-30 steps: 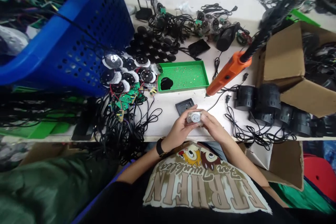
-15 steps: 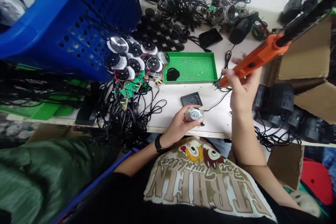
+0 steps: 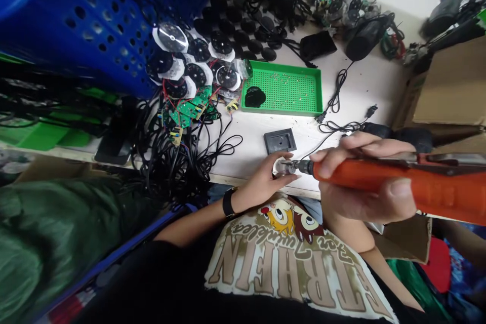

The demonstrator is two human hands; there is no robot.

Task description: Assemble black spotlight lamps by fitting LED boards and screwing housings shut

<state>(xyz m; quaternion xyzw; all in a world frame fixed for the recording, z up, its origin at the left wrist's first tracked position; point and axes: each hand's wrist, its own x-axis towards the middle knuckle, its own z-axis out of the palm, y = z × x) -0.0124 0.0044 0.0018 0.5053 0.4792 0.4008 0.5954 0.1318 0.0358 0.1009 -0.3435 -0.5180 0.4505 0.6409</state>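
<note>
My right hand (image 3: 360,177) is wrapped round an orange electric screwdriver (image 3: 379,179), held nearly level with its tip pointing left. That tip meets a small pale round part (image 3: 281,166), which looks like a little motor housing. My left hand (image 3: 261,179) grips this part at the table's front edge, thumb below and fingers above. Just behind the left hand lies a black square plastic piece (image 3: 280,140) with a recess. A green perforated tray (image 3: 283,110) sits farther back, with small screws and a black patch inside it.
A blue perforated basket (image 3: 94,20) rises at the left. Beside it are several small motors (image 3: 197,76), green circuit boards (image 3: 190,111) and tangled black cables (image 3: 182,162). Black discs (image 3: 243,38) lie behind the tray. A cardboard box (image 3: 455,86) stands at the right.
My right hand has lowered the electric screwdriver from its raised slant and brought its tip left onto the part. My left hand still holds that part; the view has shifted slightly.
</note>
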